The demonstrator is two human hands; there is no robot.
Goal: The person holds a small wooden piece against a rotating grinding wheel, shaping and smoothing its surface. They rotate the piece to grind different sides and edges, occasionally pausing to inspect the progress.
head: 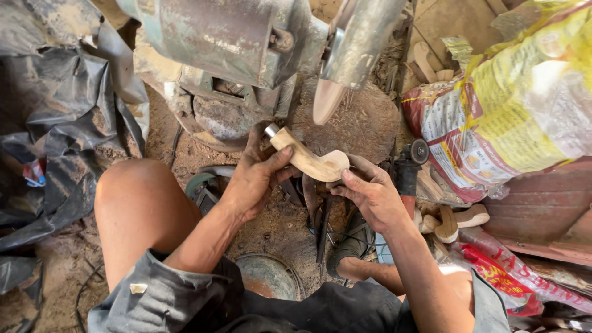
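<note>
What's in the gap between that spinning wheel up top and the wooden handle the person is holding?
Nothing, by the head view. Between the grinding wheel and the curved wooden handle, held by the left hand and right hand, only the sawdust-covered ground behind shows.

We see the left hand (256, 176) and right hand (370, 194) gripping a curved wooden handle (306, 159) by its ends; above it hangs a grinder wheel (328, 98); similar handles (453, 221) lie right.

a rough woodworking workshop: bench grinder (246, 49), sawdust floor (351, 117), carved wooden handles (453, 222)
</note>
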